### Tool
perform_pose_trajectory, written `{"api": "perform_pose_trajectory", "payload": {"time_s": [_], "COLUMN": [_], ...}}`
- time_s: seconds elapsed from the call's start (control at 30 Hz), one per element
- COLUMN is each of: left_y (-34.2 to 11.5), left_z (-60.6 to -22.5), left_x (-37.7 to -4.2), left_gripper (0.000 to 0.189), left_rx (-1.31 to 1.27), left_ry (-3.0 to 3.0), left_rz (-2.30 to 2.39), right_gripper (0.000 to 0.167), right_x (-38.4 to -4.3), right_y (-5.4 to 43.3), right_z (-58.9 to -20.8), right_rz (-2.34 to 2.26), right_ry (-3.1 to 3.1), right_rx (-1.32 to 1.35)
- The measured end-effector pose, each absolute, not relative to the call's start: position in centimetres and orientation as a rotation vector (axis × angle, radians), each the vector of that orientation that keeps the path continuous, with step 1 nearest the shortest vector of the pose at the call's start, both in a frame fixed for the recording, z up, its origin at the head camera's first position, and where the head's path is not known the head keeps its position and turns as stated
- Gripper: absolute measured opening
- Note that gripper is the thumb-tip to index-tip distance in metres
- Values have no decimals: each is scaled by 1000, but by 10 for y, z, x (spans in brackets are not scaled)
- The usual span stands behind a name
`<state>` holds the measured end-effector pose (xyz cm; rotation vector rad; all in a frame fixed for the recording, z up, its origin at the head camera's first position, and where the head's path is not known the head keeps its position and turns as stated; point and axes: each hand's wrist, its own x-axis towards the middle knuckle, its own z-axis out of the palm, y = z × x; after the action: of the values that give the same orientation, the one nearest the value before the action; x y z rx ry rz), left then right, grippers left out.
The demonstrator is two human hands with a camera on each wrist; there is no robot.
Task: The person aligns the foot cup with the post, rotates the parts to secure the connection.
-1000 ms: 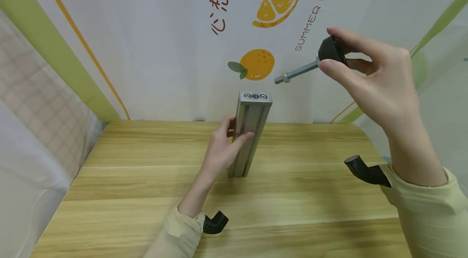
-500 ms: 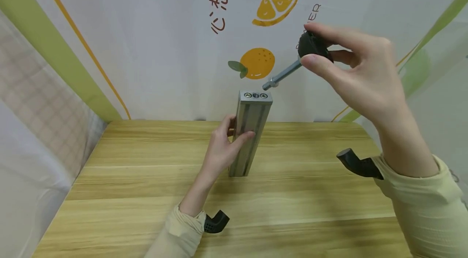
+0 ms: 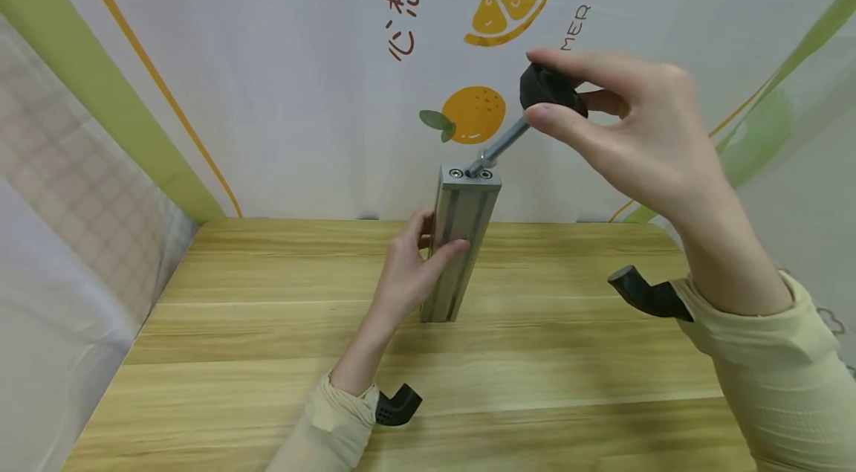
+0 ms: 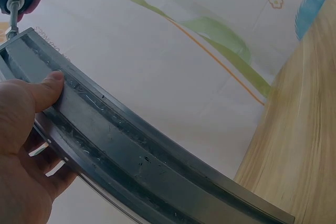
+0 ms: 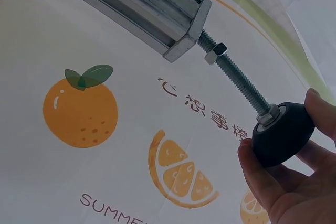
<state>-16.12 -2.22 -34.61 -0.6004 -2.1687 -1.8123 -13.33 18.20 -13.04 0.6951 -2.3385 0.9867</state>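
Observation:
A grooved aluminium profile (image 3: 460, 249) stands upright on the wooden table, and my left hand (image 3: 417, 267) grips it around its upper half. Its top end plate (image 3: 448, 179) carries two screws with a hole between them. My right hand (image 3: 642, 130) pinches the black round base of a threaded leveling foot (image 5: 283, 134) between thumb and fingers. The foot's stud (image 5: 241, 83) slants down, its tip right at the middle hole of the end plate. A loose-looking hex nut (image 5: 216, 53) sits on the stud near the tip, and another nut is up against the base.
The wooden table (image 3: 535, 353) spreads under both arms. Behind it hangs a white curtain (image 3: 301, 85) printed with oranges and lettering. Each sleeve carries a black curved wrist mount, one (image 3: 399, 405) on the left and one (image 3: 649, 295) on the right.
My right hand has moved left with the leveling foot, bringing the stud's tip from beside the profile onto the middle hole at its top. My left hand and the profile have stayed put.

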Motion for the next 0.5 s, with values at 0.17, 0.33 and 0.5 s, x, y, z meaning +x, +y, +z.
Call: {"api": "perform_pose_trajectory", "payload": {"time_s": [0.17, 0.33, 0.5], "left_y": [-22, -22, -21], "left_z": [-346, -345, -345], "left_x": [-160, -160, -161], "left_gripper": [39, 40, 41], "left_rx": [-592, -582, -583], "left_ry": [-2171, -2179, -2176], "left_rz": [-1823, -1826, -1832], "right_gripper": [43, 43, 44], "right_x": [-135, -137, -140], "right_y": [178, 173, 166], "right_z": [-127, -125, -124], "right_rz": [907, 856, 817], "right_ry": [-2372, -2409, -2396], "right_rx": [714, 709, 753]}}
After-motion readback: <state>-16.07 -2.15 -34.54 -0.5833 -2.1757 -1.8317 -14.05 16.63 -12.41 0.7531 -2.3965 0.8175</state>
